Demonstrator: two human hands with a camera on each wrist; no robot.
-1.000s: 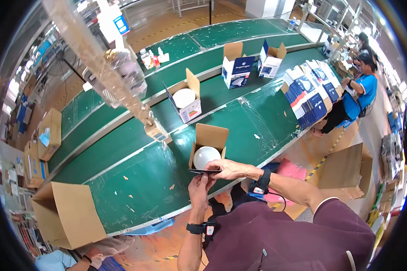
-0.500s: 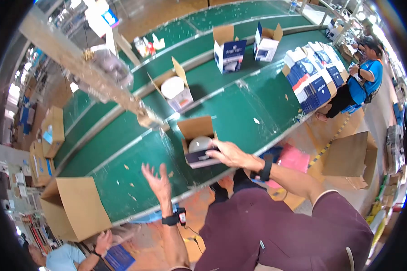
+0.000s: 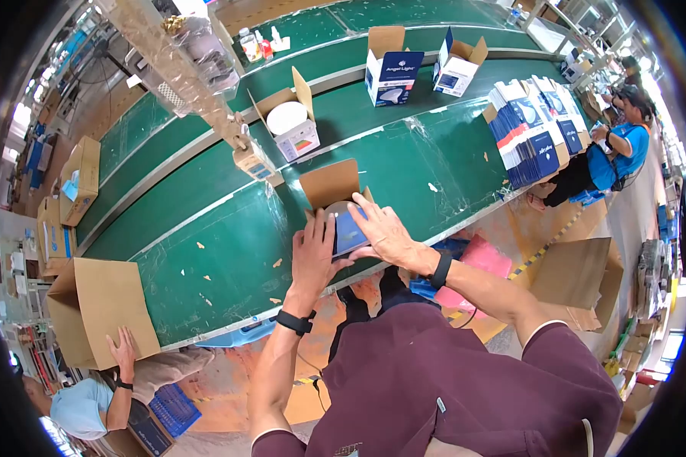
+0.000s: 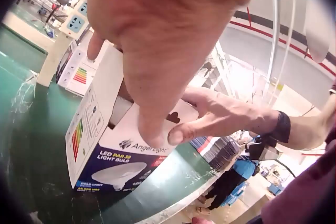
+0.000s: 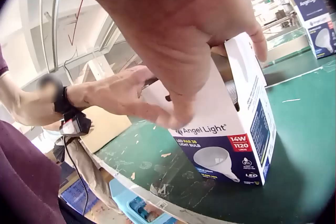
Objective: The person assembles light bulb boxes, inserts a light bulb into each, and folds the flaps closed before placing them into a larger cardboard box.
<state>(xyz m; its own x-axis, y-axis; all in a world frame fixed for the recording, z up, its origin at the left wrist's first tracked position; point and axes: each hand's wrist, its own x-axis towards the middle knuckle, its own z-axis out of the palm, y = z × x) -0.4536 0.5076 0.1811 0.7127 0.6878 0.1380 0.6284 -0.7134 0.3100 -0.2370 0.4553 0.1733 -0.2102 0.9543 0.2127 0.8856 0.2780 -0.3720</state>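
Observation:
A white and navy light bulb box (image 4: 118, 169) stands upright on the green bench, its brown back flap (image 3: 330, 183) raised. My left hand (image 3: 312, 255) grips the box at its upper left, thumb against the printed front and a finger on the side panel. At the upper right my right hand (image 3: 392, 236) holds it likewise, its thumb close to the left one on the front in the right wrist view. Between the hands shows the blue front flap (image 3: 351, 231). Behind that flap, the pale bulb is mostly hidden in the head view.
An open box with a white bulb (image 3: 287, 118) stands farther back, near a wooden post (image 3: 183, 84). Two more open boxes (image 3: 395, 76) are beyond. Flattened boxes (image 3: 530, 133) are stacked right. At left, another person's hand (image 3: 122, 349) touches a large carton (image 3: 110, 312).
Both hands were at the front flap; the left then swung away to the left with spread fingers, and has come back to the box. The other person's hand has reached the carton.

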